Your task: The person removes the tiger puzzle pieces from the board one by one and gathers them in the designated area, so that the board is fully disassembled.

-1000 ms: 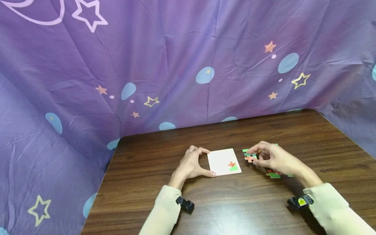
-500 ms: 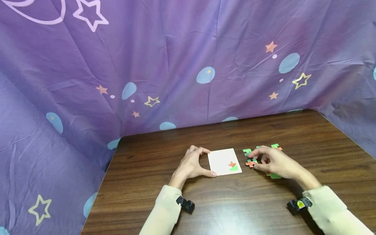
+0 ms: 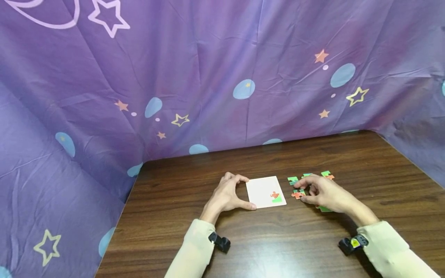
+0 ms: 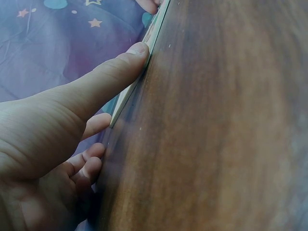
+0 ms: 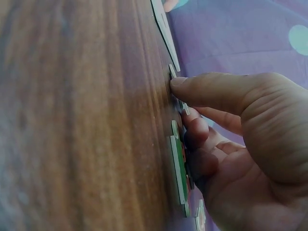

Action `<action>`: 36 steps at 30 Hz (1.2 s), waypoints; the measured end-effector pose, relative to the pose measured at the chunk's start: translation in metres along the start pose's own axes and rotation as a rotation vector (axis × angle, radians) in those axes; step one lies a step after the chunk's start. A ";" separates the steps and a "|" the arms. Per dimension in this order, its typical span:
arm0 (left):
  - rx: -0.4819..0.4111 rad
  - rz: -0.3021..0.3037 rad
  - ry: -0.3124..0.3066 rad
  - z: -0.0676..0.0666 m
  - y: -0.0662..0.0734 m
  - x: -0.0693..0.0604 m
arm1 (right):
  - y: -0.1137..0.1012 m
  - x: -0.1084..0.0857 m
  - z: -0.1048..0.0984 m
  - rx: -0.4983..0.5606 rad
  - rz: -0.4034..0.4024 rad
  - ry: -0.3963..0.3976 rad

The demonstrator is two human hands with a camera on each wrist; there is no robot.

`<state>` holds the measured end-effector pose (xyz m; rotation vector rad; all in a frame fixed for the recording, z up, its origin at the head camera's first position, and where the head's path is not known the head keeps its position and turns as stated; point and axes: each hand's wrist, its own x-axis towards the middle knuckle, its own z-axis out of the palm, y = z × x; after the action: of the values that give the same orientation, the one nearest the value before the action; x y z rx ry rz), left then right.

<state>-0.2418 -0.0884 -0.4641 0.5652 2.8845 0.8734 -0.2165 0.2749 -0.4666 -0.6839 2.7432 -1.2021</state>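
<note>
A white square puzzle board [image 3: 260,192] lies on the table, with a red-and-green piece [image 3: 276,197] in its lower right corner. My left hand [image 3: 226,194] holds the board along its left side, thumb at the near corner and index finger at the far one. To the board's right, my right hand [image 3: 323,191] pinches a reddish jigsaw piece [image 3: 298,194] at table level between thumb and fingers. The right wrist view shows the thumb [image 5: 207,89] against that piece's edge. A green jigsaw piece [image 3: 292,180] lies just beyond it.
More jigsaw pieces lie around the right hand: a green-and-orange one [image 3: 327,175] behind, a green one [image 3: 307,175] partly covered, and another green one [image 3: 325,209] under the palm. A purple curtain [image 3: 222,77] hangs behind the brown wooden table [image 3: 180,185].
My right hand has drawn the reddish piece slightly toward me and right, apart from the green piece above it. The left hand and the board have stayed in place.
</note>
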 end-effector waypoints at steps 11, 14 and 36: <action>-0.002 0.000 0.004 0.001 0.001 0.000 | 0.001 -0.001 0.002 0.000 -0.010 0.023; 0.002 0.003 0.004 0.001 0.001 0.000 | 0.001 -0.001 0.002 0.001 -0.014 0.024; 0.004 0.001 0.005 0.001 0.000 0.000 | -0.003 -0.002 -0.002 0.067 -0.034 0.052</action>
<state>-0.2414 -0.0881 -0.4644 0.5653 2.8907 0.8708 -0.2143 0.2751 -0.4628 -0.7046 2.7292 -1.3305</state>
